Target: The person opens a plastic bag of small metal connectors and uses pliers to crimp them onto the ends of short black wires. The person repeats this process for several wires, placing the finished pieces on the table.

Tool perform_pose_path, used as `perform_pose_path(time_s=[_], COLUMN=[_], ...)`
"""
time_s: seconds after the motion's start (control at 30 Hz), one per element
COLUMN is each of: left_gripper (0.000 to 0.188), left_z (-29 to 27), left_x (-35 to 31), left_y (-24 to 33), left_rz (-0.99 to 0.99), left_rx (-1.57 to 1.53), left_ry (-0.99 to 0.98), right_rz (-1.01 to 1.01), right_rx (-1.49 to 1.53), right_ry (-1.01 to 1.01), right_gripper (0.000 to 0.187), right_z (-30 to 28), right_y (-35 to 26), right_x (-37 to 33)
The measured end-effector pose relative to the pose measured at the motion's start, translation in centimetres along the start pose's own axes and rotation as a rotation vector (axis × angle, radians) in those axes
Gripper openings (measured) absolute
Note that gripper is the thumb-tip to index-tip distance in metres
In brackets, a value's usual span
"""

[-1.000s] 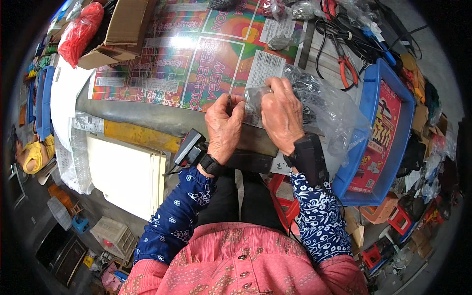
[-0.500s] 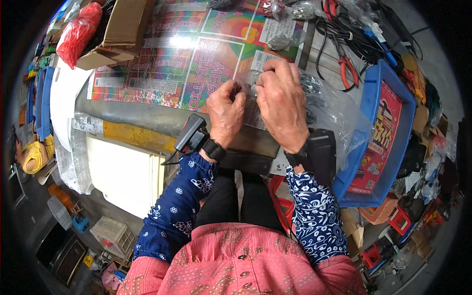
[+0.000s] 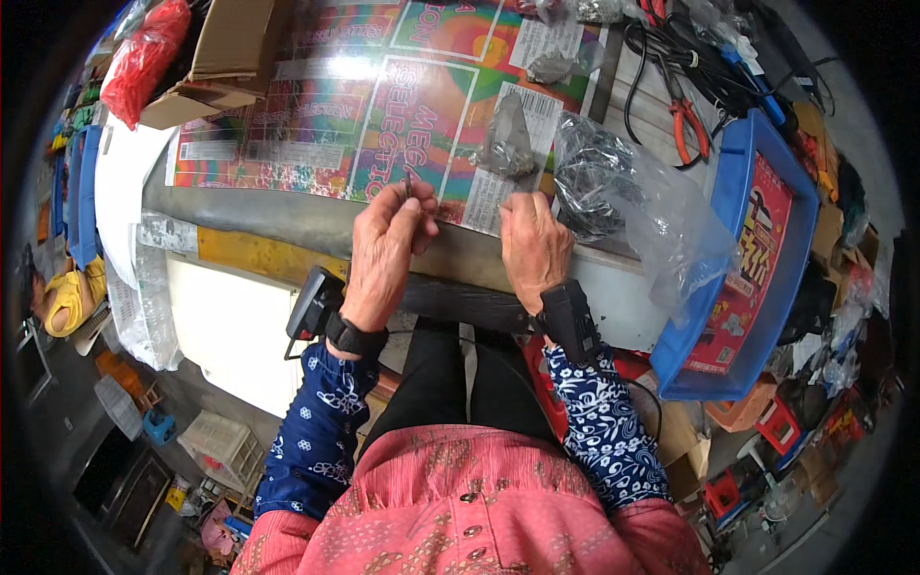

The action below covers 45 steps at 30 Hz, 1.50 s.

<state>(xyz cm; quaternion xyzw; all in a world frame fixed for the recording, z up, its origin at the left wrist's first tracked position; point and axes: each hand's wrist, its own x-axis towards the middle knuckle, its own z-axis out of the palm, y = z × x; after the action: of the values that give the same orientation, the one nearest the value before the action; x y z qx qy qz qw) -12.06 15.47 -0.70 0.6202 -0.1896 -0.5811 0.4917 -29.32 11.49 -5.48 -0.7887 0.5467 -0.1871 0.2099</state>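
My left hand [image 3: 383,247] is closed, a small dark thin piece [image 3: 408,186] pinched between its thumb and fingers; its kind is too small to tell. Fingers curled together, my right hand [image 3: 535,244] hovers by the near edge of the table, and whatever it may hold is hidden. Just beyond the two hands lies a small clear bag [image 3: 510,142] with greyish contents. To the right of it, a larger clear plastic bag [image 3: 592,177] with dark strands in it spreads toward the blue tray. Both bags rest on a colourful printed sheet [image 3: 316,125] and the tabletop.
A blue tray [image 3: 685,379] with a red printed sheet inside stands at the right. Red-handled pliers [image 3: 685,129] and black cables [image 3: 661,48] lie at the far right. An open cardboard box [image 3: 225,57] and a red bag [image 3: 149,62] sit at the far left.
My hands have drawn apart and back toward me, the left one moving left. The small clear bag, hidden by my hands before, now shows lying on the printed sheet.
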Motion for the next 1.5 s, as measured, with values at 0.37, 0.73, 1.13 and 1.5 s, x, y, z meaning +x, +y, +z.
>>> perform_pose_path(time_s=[0.37,0.73,1.13,1.5], left_gripper=[0.025,0.026,0.027,0.023], left_z=[-0.8,-0.3,0.6,1.0], left_x=[-2.1,-2.7,-3.2,-3.5], left_y=[-2.1,-2.2,-2.3,-2.2], left_rz=[-0.045,-0.038,-0.084,-0.131], left_rx=[-0.027,-0.004,-0.011,-0.122], left_ry=[0.024,-0.002,-0.022,-0.080], right_rz=[0.003,0.012,-0.161,-0.425], right_rx=[0.247,0.156,-0.038,-0.334], right_ry=[0.066,0.033,0.115,-0.049], right_gripper=[0.025,0.023,0.006,0.006], right_z=[-1.0,-1.5,-0.9,-1.8], right_y=[1.3,1.3,1.6,1.6], right_x=[-0.7,-1.0,-0.7,0.6])
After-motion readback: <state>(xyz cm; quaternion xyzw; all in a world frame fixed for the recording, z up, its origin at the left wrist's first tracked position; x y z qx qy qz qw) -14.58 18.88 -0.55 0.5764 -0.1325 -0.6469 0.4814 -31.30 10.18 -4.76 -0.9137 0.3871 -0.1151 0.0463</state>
